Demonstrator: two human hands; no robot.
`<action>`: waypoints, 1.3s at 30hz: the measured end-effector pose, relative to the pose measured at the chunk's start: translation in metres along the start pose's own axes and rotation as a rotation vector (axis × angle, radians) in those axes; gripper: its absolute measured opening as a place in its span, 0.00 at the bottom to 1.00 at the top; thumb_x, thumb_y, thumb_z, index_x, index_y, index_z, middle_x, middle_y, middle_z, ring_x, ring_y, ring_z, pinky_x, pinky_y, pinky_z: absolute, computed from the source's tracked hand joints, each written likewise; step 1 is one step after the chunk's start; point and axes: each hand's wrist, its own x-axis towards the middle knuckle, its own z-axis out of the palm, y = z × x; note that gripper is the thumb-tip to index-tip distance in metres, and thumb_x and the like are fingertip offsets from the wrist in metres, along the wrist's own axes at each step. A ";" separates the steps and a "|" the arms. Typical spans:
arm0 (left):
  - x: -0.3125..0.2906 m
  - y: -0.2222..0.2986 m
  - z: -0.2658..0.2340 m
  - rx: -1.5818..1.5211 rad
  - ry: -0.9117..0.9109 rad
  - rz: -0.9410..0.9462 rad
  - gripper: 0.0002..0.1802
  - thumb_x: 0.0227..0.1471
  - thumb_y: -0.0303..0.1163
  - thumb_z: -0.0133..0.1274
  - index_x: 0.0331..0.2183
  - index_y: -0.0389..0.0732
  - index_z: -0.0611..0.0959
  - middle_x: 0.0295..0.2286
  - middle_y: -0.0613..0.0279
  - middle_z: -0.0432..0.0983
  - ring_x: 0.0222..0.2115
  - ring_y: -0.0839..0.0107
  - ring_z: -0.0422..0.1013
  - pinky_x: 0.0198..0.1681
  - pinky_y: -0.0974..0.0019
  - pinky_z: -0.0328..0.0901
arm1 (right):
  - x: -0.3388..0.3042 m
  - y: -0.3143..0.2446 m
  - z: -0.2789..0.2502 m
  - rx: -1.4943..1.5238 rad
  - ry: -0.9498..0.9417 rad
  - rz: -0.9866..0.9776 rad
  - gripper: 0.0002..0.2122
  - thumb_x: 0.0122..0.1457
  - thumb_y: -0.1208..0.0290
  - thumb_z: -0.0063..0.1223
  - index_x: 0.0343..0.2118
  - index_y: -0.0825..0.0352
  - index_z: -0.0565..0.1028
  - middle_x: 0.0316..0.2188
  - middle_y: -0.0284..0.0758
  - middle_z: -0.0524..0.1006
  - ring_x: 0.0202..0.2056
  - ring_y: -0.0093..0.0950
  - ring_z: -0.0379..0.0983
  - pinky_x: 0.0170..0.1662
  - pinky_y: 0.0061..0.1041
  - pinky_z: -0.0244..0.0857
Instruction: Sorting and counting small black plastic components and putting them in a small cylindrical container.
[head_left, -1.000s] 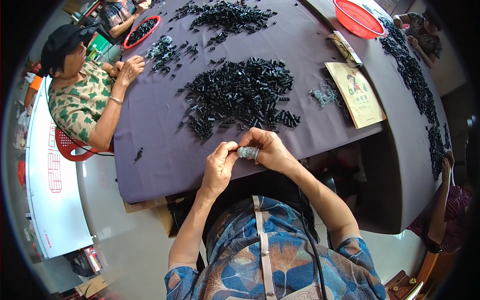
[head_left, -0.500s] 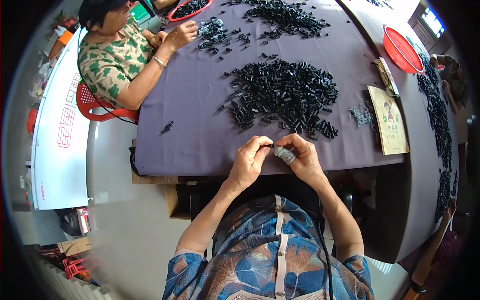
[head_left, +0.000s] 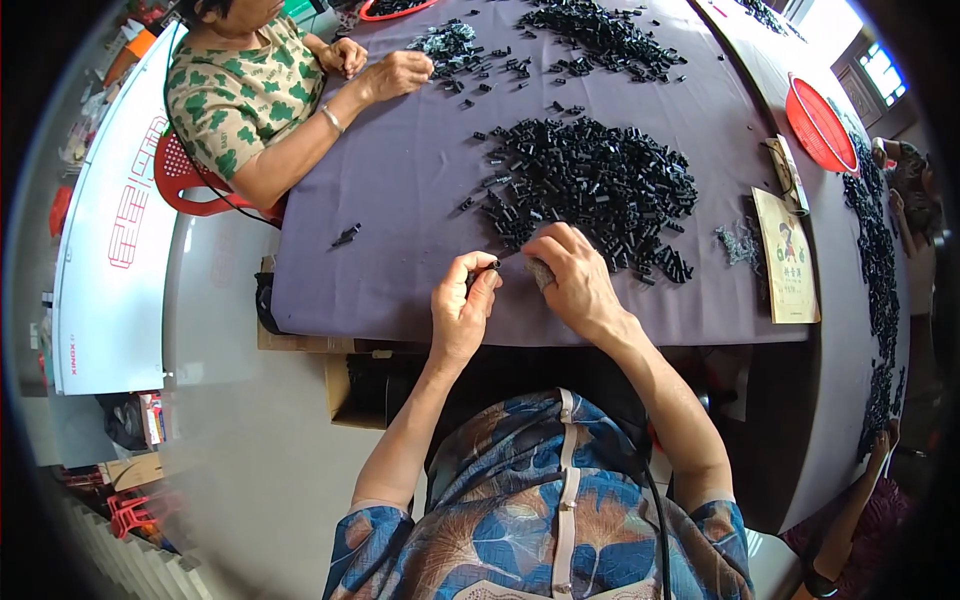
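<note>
Between the thumb and fingers of my left hand [head_left: 462,305] is a small black tubular part [head_left: 493,266], held just above the cloth near the table's front edge. My right hand [head_left: 580,285] is closed, knuckles up, a short way to the right of it. A grey, speckled lump [head_left: 541,272] shows at the right hand's thumb side, mostly covered by the fingers. Its fingertips are at the near edge of a large pile of black parts [head_left: 600,180], and whether they also pinch a part is hidden.
Purple-grey cloth [head_left: 390,290] covers the table. A few loose black parts [head_left: 346,236] lie at left. Grey scraps [head_left: 740,243], a printed yellow booklet [head_left: 785,255] and a red basket [head_left: 822,125] are at right. A co-worker's hand [head_left: 398,75] works by a grey-and-black heap [head_left: 445,42].
My hands have moved apart. The left went slightly left with the black part; the right turned knuckles up and reached to the pile's near edge. The view shifted a little.
</note>
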 end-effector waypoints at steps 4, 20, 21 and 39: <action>-0.001 -0.001 0.000 -0.014 0.000 -0.005 0.07 0.57 0.25 0.49 0.39 0.37 0.76 0.24 0.69 0.72 0.17 0.87 0.58 0.18 0.81 0.54 | 0.004 0.003 0.014 -0.177 -0.030 -0.138 0.14 0.45 0.80 0.52 0.39 0.69 0.74 0.39 0.37 0.69 0.39 0.36 0.65 0.43 0.29 0.63; -0.001 -0.007 -0.002 -0.038 0.003 0.028 0.07 0.57 0.24 0.49 0.39 0.36 0.76 0.25 0.67 0.72 0.17 0.87 0.59 0.20 0.81 0.56 | -0.030 0.002 -0.008 -0.112 -0.042 -0.111 0.15 0.48 0.77 0.56 0.41 0.68 0.74 0.42 0.38 0.72 0.44 0.37 0.67 0.46 0.32 0.62; -0.001 -0.007 -0.003 -0.036 0.007 0.029 0.07 0.57 0.24 0.49 0.39 0.36 0.76 0.25 0.67 0.72 0.17 0.87 0.59 0.20 0.81 0.56 | -0.027 0.002 -0.007 -0.115 0.045 -0.098 0.14 0.45 0.80 0.56 0.38 0.67 0.75 0.38 0.36 0.73 0.41 0.37 0.67 0.44 0.32 0.63; -0.002 -0.003 -0.001 0.002 0.028 0.038 0.07 0.56 0.24 0.50 0.39 0.37 0.76 0.23 0.69 0.72 0.17 0.86 0.61 0.19 0.79 0.58 | 0.031 0.015 0.014 -0.255 -0.027 -0.143 0.07 0.46 0.75 0.52 0.30 0.62 0.78 0.32 0.34 0.69 0.37 0.34 0.64 0.41 0.31 0.60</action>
